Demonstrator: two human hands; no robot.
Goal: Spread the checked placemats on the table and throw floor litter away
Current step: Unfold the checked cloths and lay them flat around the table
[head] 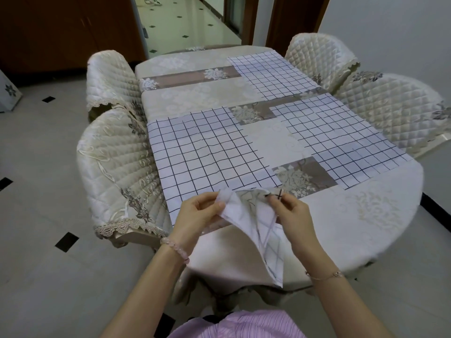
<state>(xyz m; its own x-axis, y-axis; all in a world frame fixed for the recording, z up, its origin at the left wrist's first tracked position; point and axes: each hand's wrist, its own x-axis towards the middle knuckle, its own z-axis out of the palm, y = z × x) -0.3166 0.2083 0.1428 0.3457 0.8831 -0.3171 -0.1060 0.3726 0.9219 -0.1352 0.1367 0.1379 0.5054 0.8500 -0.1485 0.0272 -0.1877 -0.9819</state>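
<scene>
1. I see the left hand (pixel 200 211) and the right hand (pixel 290 211) at the near end of the tabletop (pixel 353 215). Both are up in the air, just over its edge.
2. Between them they hold a folded placemat (pixel 256 228). It is white with thin dark lines.
3. The left fingers (pixel 219 205) are clamped on its top left corner, with the thumb on top.
4. The right fingers (pixel 275 202) pinch its top right edge, next to a small dark cross of lines. I think they hold just one layer, but the folds hide it, so I am not sure.
5. The rest of the folded placemat hangs down past the near edge of the tabletop. Its low tip is between the two arms.
6. Three more mats lie flat. The near-left placemat (pixel 210 152) lies just beyond the hands. The near-right placemat (pixel 341 137) lies across from it by the right edge. The far placemat (pixel 271 74) lies behind that one.
7. Two left chairs (pixel 114 172) and two right chairs (pixel 395 111) are pushed in close. They have cream padded covers.
8. A pink bead bracelet (pixel 175 247) is on the left wrist. A thin chain (pixel 324 275) is on the right wrist.
9. The floor (pixel 36 191) has pale tiles with small black squares.
</scene>
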